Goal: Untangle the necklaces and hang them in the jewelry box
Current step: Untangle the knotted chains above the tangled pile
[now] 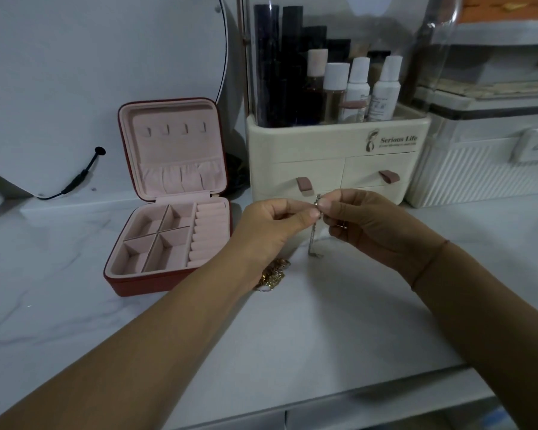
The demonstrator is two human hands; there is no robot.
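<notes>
Both hands meet in one shared grip: the left hand (274, 221) and the right hand (364, 225) each pinch the top of the silver necklace (312, 240) between thumb and forefinger, fingertips almost touching. From that grip the chain hangs straight down, its long axis upright. Its lower end is at or just above the bench (292, 330), and I cannot tell which. A heap of gold chains (274, 274) lies on the bench below the grip and to its left, partly under the left wrist. The open jewelry box (156, 285) stands well left of the grip, with the row of hooks (175, 128) in its raised lid up and leftward. The left hand is nearer, so the carry probably goes that way.
</notes>
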